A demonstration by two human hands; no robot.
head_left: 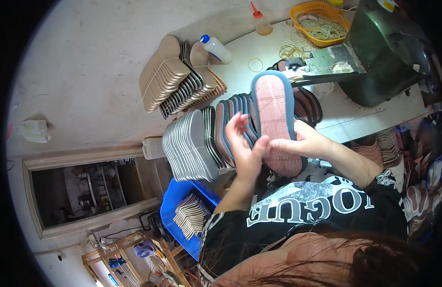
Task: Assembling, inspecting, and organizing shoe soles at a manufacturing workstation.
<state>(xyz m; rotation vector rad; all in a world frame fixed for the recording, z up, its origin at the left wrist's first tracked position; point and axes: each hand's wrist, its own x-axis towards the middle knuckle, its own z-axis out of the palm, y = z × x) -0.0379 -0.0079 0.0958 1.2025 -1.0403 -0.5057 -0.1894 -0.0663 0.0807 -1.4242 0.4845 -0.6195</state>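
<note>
A shoe sole (272, 107) with a pink ribbed face and a blue-grey rim stands nearly upright in front of my chest. My right hand (308, 141) grips its right edge, thumb across the pink face and the other fingers hidden behind. On the opposite side my left hand (245, 152) has its fingers apart, its thumb at the sole's left edge. Behind the left hand, a row of pink and blue-rimmed soles (236, 107) stands on edge on the white table. Next to that row is a banded stack of grey soles (188, 146).
Beige soles (163, 71) in bundles and a blue-capped white bottle (217, 49) lie along the wall. Farther back are a red-tipped bottle (262, 25), a yellow basket (321, 21) of rubber bands and a dark green machine (381, 52). A blue bin (169, 203) holds striped soles.
</note>
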